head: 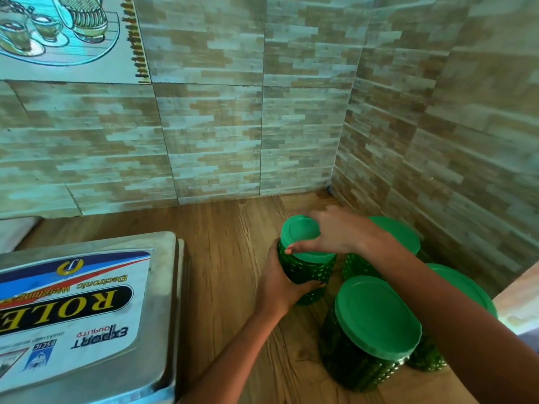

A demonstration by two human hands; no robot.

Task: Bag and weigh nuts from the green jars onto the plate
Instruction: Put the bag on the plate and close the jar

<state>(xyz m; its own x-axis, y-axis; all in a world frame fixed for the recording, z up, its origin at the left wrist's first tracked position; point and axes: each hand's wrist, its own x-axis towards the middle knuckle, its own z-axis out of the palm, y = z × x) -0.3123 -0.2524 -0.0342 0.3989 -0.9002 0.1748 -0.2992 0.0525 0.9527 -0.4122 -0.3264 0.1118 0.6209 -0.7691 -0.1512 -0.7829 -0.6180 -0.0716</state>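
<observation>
My left hand is wrapped around the body of a green studded jar, thumb on the near side and fingers curled round the front, gripping it firmly. My right hand comes over from above and clasps the jar's green lid, the thumb tip on the rim's near edge and the fingers hooked over the far edge. I cannot tell whether the lid sits fully seated or is partly loose.

This jar stands on the wooden counter, to the right of the electronic weighing scale and apart from it, with bare wood between them. The scale's steel platform carries a large printed sticker that faces away from me.

Three more green jars, all lidded, stand farther right of the scale than the one I hold. One is nearest to me, another is partly hidden behind my right wrist, and a third shows only past my right forearm. The green walls are too dark for me to make out what is inside any jar.
</observation>
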